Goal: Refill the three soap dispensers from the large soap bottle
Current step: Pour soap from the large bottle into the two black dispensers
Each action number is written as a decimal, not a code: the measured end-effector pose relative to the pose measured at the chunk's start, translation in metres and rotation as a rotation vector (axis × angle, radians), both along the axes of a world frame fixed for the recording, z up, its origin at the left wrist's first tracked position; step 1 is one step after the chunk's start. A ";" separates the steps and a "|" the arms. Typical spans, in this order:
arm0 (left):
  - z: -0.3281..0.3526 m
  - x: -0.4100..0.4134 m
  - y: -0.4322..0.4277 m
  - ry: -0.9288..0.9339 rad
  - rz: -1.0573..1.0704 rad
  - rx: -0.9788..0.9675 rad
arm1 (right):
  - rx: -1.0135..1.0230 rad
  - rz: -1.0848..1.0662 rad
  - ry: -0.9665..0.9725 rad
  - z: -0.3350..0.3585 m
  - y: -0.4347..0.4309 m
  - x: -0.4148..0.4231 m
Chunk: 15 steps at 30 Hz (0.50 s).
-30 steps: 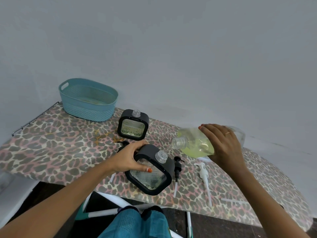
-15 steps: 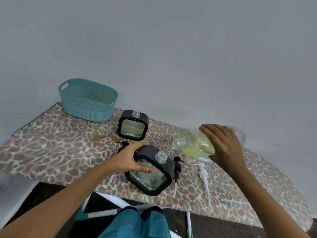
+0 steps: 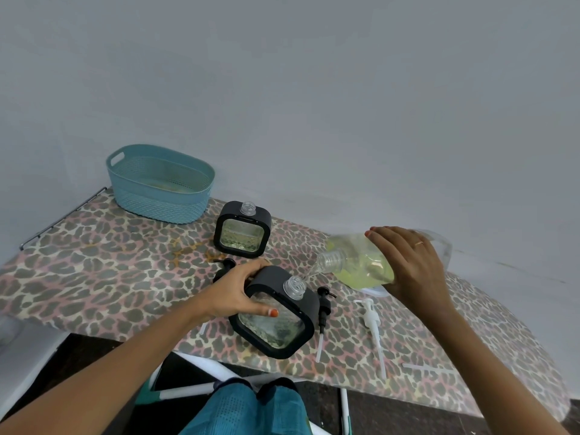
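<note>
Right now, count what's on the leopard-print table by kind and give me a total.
Square black-framed soap dispensers: 2
Large clear soap bottle of yellow liquid: 1
Black pump heads: 2
White pump: 1
Teal plastic basket: 1
Total: 7

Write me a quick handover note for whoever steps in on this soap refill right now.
Left hand: gripping the near dispenser, tilted on the table, neck open.
Right hand: holding the large soap bottle tipped, its mouth just above that neck; a thin stream seems to run.
Far dispenser: upright, uncapped, partly filled.
Black pump and white pump lie loose beside the near dispenser.
Only two dispensers are in view.
Left: finish this pour, fill the rest, refit pumps.
</note>
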<state>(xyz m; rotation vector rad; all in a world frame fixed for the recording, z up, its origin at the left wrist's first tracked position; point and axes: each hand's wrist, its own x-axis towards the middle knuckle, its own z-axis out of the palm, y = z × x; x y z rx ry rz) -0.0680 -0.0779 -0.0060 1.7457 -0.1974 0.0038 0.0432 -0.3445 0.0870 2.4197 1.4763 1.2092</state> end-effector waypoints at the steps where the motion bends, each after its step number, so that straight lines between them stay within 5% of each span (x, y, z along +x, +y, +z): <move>1: -0.001 0.000 0.000 -0.005 0.005 -0.004 | 0.002 -0.001 0.000 0.000 0.000 0.000; 15: -0.006 0.001 -0.004 -0.011 0.012 -0.039 | -0.002 -0.003 -0.011 0.002 -0.003 0.000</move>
